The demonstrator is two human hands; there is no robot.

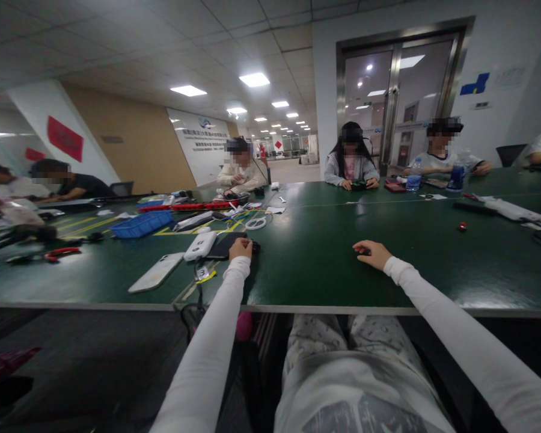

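Note:
Both my arms in white sleeves reach out over a dark green table (311, 264). My left hand (240, 248) is closed, its fingers curled over a small dark object (254, 245) beside a black phone (225, 245). My right hand (372, 253) rests on the table with fingers curled around a small dark thing I cannot name. A white power bank (200, 246) and a white phone (155, 272) lie left of my left hand.
A blue tray (142, 224), cables and red tools lie at the left. Several people sit around the table's far sides with bottles (413, 175) and small items. A small red object (462, 227) lies to the right. The table's near edge runs above my lap.

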